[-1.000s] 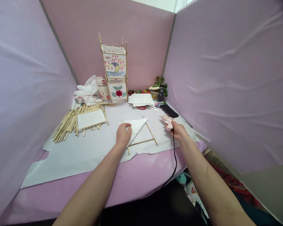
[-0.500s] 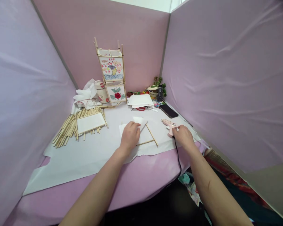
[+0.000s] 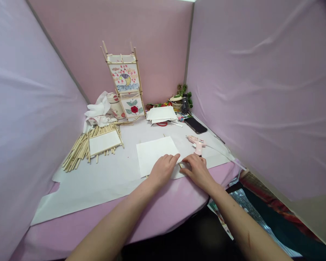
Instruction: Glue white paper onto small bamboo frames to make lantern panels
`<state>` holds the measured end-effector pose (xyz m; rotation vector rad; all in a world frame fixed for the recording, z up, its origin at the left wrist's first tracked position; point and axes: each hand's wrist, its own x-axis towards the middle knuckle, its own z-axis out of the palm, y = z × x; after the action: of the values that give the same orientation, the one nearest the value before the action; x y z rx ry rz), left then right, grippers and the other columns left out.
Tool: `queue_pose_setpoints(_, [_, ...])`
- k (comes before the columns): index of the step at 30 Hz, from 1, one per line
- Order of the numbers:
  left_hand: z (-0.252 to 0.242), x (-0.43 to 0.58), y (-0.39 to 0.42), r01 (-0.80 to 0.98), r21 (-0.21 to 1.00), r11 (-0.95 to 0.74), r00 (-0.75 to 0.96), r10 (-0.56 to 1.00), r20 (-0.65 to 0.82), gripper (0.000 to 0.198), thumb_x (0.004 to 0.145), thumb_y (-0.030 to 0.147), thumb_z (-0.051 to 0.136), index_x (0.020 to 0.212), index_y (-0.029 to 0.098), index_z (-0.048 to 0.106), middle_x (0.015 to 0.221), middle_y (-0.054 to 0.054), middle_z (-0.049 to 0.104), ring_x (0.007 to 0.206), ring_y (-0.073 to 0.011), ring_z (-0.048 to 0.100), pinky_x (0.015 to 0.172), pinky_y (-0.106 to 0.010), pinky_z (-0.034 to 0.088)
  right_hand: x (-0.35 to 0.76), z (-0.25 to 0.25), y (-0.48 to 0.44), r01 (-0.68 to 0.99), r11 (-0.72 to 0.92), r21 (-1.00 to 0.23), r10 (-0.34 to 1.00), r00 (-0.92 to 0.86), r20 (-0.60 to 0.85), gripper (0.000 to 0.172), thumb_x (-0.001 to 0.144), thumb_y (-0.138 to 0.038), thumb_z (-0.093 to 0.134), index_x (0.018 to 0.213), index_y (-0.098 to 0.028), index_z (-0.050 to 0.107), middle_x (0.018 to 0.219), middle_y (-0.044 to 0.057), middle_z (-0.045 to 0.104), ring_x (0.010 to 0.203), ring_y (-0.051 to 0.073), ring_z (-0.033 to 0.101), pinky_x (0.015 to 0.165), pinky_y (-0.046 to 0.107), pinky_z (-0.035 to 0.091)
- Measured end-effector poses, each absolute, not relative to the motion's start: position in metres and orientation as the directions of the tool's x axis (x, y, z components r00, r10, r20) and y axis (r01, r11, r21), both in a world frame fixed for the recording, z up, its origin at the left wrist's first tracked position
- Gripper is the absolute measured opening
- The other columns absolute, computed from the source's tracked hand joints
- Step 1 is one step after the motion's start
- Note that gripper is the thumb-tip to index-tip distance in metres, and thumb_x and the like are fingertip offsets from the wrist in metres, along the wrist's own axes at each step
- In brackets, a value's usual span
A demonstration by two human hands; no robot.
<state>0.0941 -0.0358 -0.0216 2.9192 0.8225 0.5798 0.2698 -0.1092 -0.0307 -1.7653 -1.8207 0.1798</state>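
Observation:
A white sheet of paper (image 3: 154, 154) lies flat over a thin wooden stick frame, whose stick ends poke out past its edges. My left hand (image 3: 163, 169) rests on the paper's lower right part, fingers stretched over it and thumb toward the right edge. At the lower right corner, my right hand (image 3: 197, 169) has its thumb and fingertips around the end of a wooden stick (image 3: 180, 165). Just beyond that hand, a pink hot glue gun (image 3: 197, 142) lies on the table with a glue stick trailing out of its back.
A pile of wooden sticks (image 3: 77, 154) with a paper-covered frame (image 3: 105, 142) on top is at left. Behind stand a tall painted lantern (image 3: 127, 78), a canister (image 3: 116, 107) and tissues (image 3: 99, 108). Stacked paper (image 3: 161, 114) and a phone (image 3: 195, 125) lie at back right.
The paper, folded back before, now lies flat over the frame. My right hand has let go of the glue gun and moved left to the frame's corner; my left hand has shifted right and nearer.

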Motion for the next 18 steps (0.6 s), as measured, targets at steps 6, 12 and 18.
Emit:
queue_pose_setpoints(6, [-0.013, 0.100, -0.004, 0.571, 0.321, -0.755, 0.636, 0.655, 0.409, 0.046, 0.085, 0.009, 0.044, 0.131, 0.011, 0.048, 0.129, -0.016, 0.056, 0.123, -0.0268, 0.050, 0.105, -0.042, 0.040, 0.271, -0.036, -0.106, 0.867, 0.084, -0.490, 0.941, 0.093, 0.326, 0.027, 0.083, -0.029, 0.064, 0.107, -0.021, 0.052, 0.108, 0.006, 0.061, 0.105, 0.025, 0.052, 0.088, 0.039, 0.032])
queue_pose_setpoints(12, [-0.008, 0.106, 0.077, 0.657, 0.224, -0.719, 0.712, 0.690, 0.128, 0.051, 0.093, 0.024, 0.037, 0.142, 0.010, 0.039, 0.155, -0.015, 0.029, 0.145, -0.0289, 0.020, 0.117, -0.052, 0.014, 0.270, -0.035, -0.104, 0.865, 0.098, -0.492, 0.942, 0.078, 0.326, 0.037, 0.083, -0.029, 0.065, 0.116, -0.021, 0.049, 0.112, 0.008, 0.060, 0.108, 0.027, 0.051, 0.093, 0.041, 0.032])
queue_pose_setpoints(18, [-0.018, 0.103, 0.076, 0.553, 0.159, -0.818, 0.827, 0.562, 0.013, 0.055, 0.096, 0.033, 0.029, 0.149, 0.017, 0.030, 0.157, -0.011, 0.025, 0.146, -0.0235, 0.018, 0.117, -0.050, 0.011, 0.270, -0.036, -0.105, 0.859, 0.099, -0.502, 0.939, 0.087, 0.333, 0.036, 0.084, -0.027, 0.065, 0.116, -0.021, 0.050, 0.112, 0.008, 0.060, 0.109, 0.027, 0.051, 0.093, 0.042, 0.033])
